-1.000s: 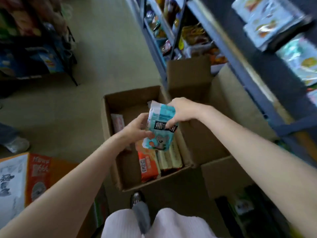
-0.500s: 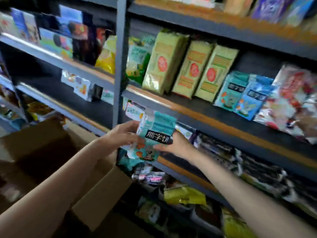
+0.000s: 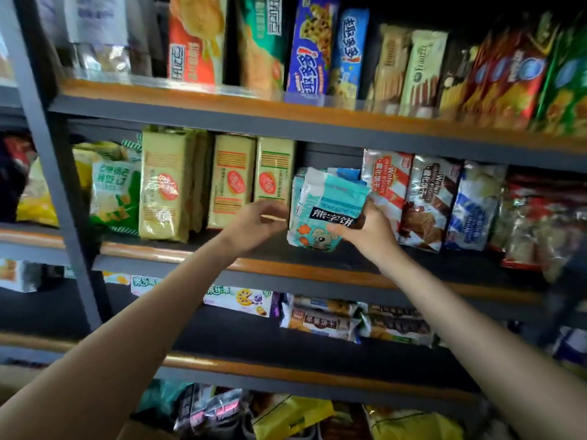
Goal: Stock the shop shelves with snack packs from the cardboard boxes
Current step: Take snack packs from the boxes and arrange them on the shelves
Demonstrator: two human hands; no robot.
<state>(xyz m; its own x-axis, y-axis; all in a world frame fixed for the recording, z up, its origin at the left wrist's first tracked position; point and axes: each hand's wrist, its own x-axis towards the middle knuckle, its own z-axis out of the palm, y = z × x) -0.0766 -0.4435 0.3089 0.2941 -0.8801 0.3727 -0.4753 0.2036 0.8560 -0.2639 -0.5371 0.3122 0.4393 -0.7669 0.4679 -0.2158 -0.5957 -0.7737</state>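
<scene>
We set the teal snack pack into its gap on the middle shelf.

Our right hand (image 3: 370, 230) grips the teal snack pack (image 3: 327, 211) by its lower right corner, holding it upright at the front of the middle shelf (image 3: 165, 249), between the yellow cracker packs (image 3: 233, 181) and the red wafer bags (image 3: 386, 185). Our left hand (image 3: 259, 222) is just beside it, fingers curled and holding nothing. We should keep the pack upright, slide it straight back against the matching teal packs behind, label forward, and steady the neighbours with the left.
</scene>
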